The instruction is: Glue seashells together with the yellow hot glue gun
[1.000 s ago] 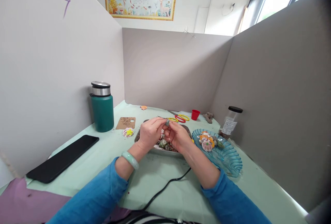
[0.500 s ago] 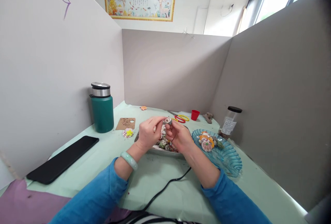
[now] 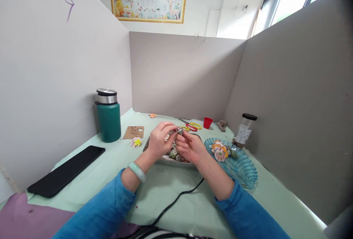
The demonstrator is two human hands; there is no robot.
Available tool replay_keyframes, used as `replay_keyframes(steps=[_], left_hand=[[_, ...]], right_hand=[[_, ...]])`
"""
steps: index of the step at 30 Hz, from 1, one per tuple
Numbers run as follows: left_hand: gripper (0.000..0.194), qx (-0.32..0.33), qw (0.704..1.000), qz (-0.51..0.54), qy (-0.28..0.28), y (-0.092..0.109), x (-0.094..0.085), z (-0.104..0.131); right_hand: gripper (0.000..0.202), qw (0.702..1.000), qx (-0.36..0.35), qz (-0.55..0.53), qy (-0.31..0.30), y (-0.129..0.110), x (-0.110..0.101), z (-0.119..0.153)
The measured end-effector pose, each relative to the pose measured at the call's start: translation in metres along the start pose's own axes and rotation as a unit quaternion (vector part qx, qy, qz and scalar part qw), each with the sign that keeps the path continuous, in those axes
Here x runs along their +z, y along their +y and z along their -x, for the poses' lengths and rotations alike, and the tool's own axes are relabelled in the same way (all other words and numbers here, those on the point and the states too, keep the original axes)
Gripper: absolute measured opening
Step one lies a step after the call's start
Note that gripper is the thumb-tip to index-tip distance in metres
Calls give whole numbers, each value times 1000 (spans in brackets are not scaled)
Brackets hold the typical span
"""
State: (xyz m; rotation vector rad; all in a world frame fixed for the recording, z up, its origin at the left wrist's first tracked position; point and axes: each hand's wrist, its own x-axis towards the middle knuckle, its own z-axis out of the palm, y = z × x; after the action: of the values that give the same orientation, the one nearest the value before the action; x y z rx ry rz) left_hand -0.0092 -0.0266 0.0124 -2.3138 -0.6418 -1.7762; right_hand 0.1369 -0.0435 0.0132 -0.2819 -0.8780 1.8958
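Between the fingertips of both hands is a small greyish shell, held above a metal tray of shells and stones. My left hand, with a pale green bangle at the wrist, pinches it from the left. From the right, my right hand grips it between thumb and fingers, the other fingers curled below. Mixed shells show in the tray under the hands, and the hands hide part of them. Close by on the right is a blue shell-shaped plate bearing an orange and pink shell cluster.
A green bottle and a black phone-like slab are at the left. Near them lie a brown card and a shell with a yellow star. Scissors, a red cup and a black-lidded jar stand behind. A black cable crosses the front.
The shell has been turned in my fingers and sits slightly lower. My left fingers have shifted a little around it. Both hands keep their hold.
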Motion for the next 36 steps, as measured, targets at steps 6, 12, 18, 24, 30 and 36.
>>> replay_keyframes(steps=[6,12,18,24,30,36], left_hand=[[19,9,1000,-10,-9,-1,0,-1],[22,8,1000,-8,-19,-1,-2,0],[16,-40,999,32,-11,1,-2,-1],[11,-110,991,68,-30,-1,0,-2],[9,-135,988,78,-8,-5,1,-3],[8,-112,991,74,-7,-3,-1,-5]], right_hand=[[24,1000,-10,22,12,1,-2,-1],[21,997,-38,64,24,2,-3,-2],[15,984,-125,122,34,3,-2,-2],[23,971,-143,182,57,6,3,-2],[31,948,-176,248,96,9,3,-2],[35,933,-195,279,118,10,2,-2]])
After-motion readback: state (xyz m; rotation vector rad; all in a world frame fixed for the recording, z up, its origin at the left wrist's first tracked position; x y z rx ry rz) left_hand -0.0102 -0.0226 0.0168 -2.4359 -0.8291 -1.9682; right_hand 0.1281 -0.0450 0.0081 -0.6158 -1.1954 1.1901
